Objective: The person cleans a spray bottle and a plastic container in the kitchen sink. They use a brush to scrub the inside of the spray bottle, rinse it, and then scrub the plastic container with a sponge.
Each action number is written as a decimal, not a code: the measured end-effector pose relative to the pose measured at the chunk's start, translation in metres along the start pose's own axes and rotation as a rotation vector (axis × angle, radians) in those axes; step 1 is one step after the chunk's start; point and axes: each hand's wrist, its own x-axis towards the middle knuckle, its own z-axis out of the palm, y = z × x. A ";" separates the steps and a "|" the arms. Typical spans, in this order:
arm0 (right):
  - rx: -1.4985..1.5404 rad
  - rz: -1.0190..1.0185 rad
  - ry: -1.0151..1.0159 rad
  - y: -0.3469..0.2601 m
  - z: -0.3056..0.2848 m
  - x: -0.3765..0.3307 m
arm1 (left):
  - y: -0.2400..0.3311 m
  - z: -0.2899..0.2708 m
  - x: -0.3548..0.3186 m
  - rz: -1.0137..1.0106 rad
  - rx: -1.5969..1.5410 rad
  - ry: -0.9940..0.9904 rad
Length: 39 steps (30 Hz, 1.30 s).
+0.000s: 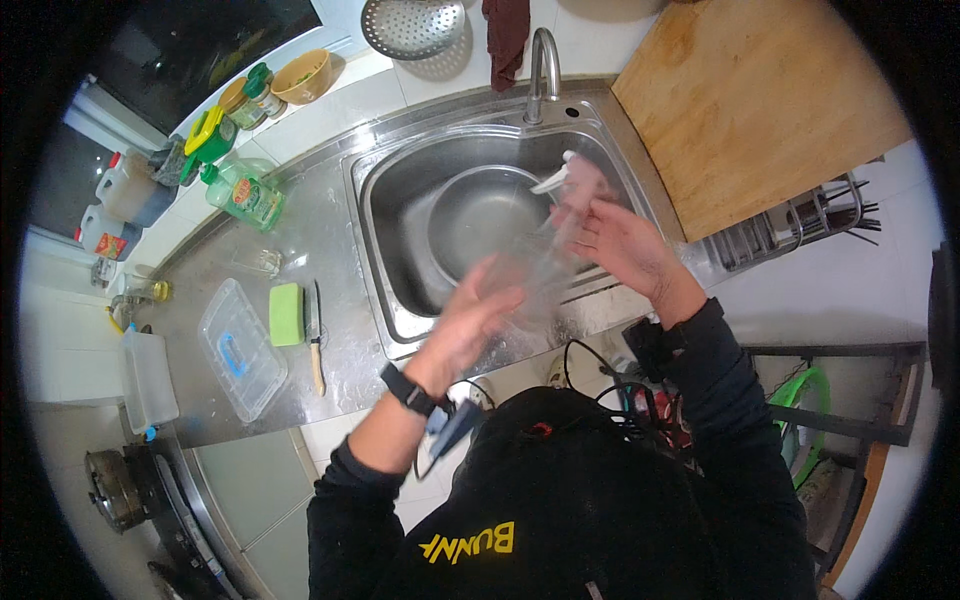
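Head view: just right of the frame's centre, both hands meet over the steel sink [385, 215]. The left hand [478, 305] cups the lower end of a clear glass container [545, 270], fingers curled around it; the right hand [615, 240] closes on its upper part, near a pale utensil [550, 180] that shows by the fingertips. The container is blurred, so its exact shape is hard to tell. It hangs above the sink's front right corner, beside a round metal basin [480, 215] sitting in the sink, with the tap [542, 60] at the top centre.

On the wet counter [330, 250] at the left lie a knife [314, 335], a yellow-green sponge [286, 314], a clear plastic box lid [240, 350] and a green detergent bottle [246, 195]. A wooden board [750, 100] fills the upper right.

Likely risk: wet glass could slip through the fingers and knock the sink rim or the basin, chipping or breaking. The knife lies close to the left forearm, so a sideways reach could brush it.
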 end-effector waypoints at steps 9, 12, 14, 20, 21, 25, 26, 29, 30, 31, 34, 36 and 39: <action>-0.306 0.012 0.383 0.006 -0.072 -0.052 | -0.010 -0.099 0.086 0.051 1.966 0.304; -0.304 -0.010 0.458 -0.002 -0.083 -0.064 | -0.020 -0.105 0.098 0.033 2.021 0.312; -0.300 -0.014 0.494 -0.004 -0.088 -0.068 | -0.021 -0.104 0.103 0.076 2.102 0.120; -0.304 -0.031 0.511 -0.006 -0.092 -0.070 | -0.013 -0.096 0.112 0.055 1.943 0.294; -0.314 -0.038 0.517 -0.007 -0.092 -0.070 | -0.014 -0.098 0.113 0.019 1.937 0.194; -0.310 -0.031 0.516 -0.008 -0.088 -0.069 | -0.020 -0.115 0.119 0.041 1.917 0.381; -0.312 -0.030 0.523 -0.009 -0.087 -0.069 | -0.022 -0.123 0.120 0.095 1.947 0.244; -0.311 -0.030 0.528 -0.008 -0.082 -0.068 | -0.029 -0.134 0.125 0.209 1.869 0.196; -0.306 -0.037 0.521 -0.008 -0.080 -0.068 | -0.028 -0.133 0.127 0.135 1.888 0.278; -0.302 -0.029 0.536 -0.008 -0.079 -0.069 | -0.025 -0.130 0.126 0.123 1.892 0.319; -0.343 -0.076 0.487 -0.008 -0.078 -0.069 | -0.005 -0.109 0.115 0.225 1.901 0.350; -0.318 -0.071 0.510 -0.009 -0.078 -0.070 | 0.021 -0.093 0.100 0.298 1.790 0.439; -0.327 -0.081 0.522 -0.010 -0.076 -0.069 | 0.062 -0.090 0.076 0.305 1.044 0.439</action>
